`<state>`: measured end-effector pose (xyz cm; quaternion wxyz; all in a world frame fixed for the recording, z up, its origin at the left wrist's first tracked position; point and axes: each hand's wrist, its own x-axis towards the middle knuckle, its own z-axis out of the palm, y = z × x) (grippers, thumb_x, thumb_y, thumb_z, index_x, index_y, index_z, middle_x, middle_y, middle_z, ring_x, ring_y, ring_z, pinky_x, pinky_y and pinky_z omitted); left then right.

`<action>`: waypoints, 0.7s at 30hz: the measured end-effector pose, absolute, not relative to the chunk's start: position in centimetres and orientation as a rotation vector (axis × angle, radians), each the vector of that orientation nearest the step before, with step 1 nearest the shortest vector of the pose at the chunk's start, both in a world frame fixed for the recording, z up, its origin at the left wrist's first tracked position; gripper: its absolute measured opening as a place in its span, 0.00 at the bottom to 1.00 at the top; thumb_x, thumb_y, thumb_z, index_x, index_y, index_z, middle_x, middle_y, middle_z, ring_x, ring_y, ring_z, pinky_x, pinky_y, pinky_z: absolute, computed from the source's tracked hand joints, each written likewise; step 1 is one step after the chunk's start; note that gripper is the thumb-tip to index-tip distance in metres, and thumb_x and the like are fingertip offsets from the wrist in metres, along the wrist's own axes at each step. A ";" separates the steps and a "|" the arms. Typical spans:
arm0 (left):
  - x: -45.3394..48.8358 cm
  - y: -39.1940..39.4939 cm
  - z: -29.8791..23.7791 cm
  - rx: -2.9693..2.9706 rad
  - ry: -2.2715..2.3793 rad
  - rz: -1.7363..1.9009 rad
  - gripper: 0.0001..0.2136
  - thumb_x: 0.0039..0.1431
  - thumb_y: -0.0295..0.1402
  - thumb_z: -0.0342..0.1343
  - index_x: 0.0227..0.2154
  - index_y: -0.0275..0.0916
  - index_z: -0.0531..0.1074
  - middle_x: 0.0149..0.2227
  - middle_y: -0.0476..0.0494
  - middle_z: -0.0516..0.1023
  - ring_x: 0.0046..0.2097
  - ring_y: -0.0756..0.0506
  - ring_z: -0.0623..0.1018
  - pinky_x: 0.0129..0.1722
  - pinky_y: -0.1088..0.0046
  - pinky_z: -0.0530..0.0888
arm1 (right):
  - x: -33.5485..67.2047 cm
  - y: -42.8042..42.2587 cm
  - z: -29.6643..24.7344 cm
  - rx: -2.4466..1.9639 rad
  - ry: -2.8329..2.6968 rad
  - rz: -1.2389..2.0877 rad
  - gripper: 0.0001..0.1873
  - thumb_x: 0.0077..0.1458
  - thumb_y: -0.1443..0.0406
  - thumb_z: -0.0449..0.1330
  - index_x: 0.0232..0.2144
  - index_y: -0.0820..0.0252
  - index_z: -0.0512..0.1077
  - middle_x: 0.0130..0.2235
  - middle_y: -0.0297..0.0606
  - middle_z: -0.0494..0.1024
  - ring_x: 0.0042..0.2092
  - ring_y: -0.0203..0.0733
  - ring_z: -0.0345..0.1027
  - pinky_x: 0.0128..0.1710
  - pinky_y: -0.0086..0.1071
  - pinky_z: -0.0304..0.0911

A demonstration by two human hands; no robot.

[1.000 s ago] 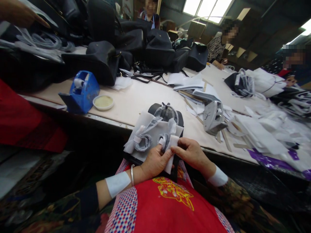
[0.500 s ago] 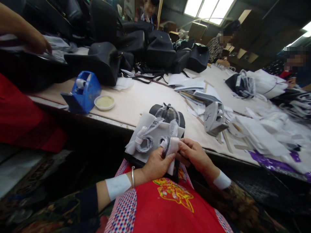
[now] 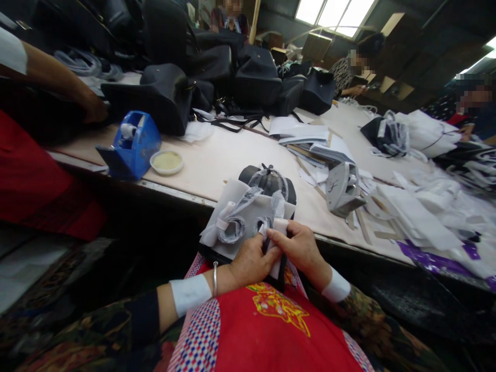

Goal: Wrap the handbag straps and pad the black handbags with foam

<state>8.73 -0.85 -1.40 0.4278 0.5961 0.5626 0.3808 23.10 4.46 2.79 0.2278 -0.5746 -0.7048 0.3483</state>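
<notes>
A black handbag leans from my lap against the table edge, its front covered by a white wrapping sheet. On the sheet's left lies a coiled, plastic-wrapped strap with a white band around it. At the right side my left hand is closed on a second wrapped coil and the folded edge of the sheet. My right hand grips that same white fold, its thumb against the coil beside my left fingers. The fingertips partly hide what lies between them.
A blue tape dispenser and a shallow dish stand left on the table. A grey dispenser, stacked papers and plastic scraps lie right. Black bags line the back. Another person's arm reaches in at left.
My right hand has moved left, from the sheet's outer edge onto the coil beside my left hand. The co-worker's arm at left has shifted right and down.
</notes>
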 end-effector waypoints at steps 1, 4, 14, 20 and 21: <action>8.7 -0.8 -1.3 1.486 1.395 0.960 0.18 0.65 0.44 0.52 0.45 0.34 0.74 0.35 0.39 0.81 0.35 0.42 0.79 0.34 0.68 0.72 | 23.5 4.6 2.9 -1.558 -2.007 0.936 0.21 0.54 0.50 0.64 0.26 0.64 0.75 0.24 0.35 0.73 0.27 0.39 0.64 0.26 0.31 0.58; 8.8 -0.6 -1.1 1.465 1.371 0.970 0.18 0.65 0.44 0.52 0.47 0.35 0.74 0.38 0.39 0.82 0.38 0.41 0.80 0.38 0.66 0.73 | 24.8 5.5 4.0 -1.447 -2.184 0.743 0.19 0.60 0.52 0.59 0.31 0.63 0.76 0.28 0.38 0.75 0.29 0.41 0.66 0.30 0.33 0.61; 9.0 -0.5 -1.4 1.457 1.314 1.026 0.16 0.64 0.40 0.54 0.46 0.33 0.72 0.40 0.37 0.81 0.41 0.40 0.79 0.40 0.65 0.73 | 21.3 8.7 7.3 -0.657 -2.917 0.312 0.09 0.63 0.68 0.58 0.33 0.60 0.79 0.38 0.43 0.76 0.39 0.44 0.62 0.40 0.38 0.58; 8.8 -0.4 -1.2 1.375 1.281 1.027 0.11 0.61 0.38 0.57 0.37 0.34 0.75 0.32 0.46 0.79 0.33 0.46 0.76 0.32 0.72 0.69 | 21.8 9.9 6.6 -0.459 -2.898 0.543 0.12 0.63 0.69 0.57 0.27 0.61 0.75 0.34 0.38 0.77 0.39 0.41 0.63 0.41 0.37 0.55; 8.8 -0.4 -1.3 1.369 1.276 1.028 0.10 0.60 0.38 0.57 0.36 0.34 0.75 0.31 0.46 0.78 0.32 0.47 0.75 0.31 0.72 0.69 | 21.8 9.9 6.7 -0.446 -2.909 0.551 0.12 0.63 0.68 0.57 0.27 0.61 0.74 0.34 0.37 0.77 0.39 0.41 0.63 0.41 0.37 0.54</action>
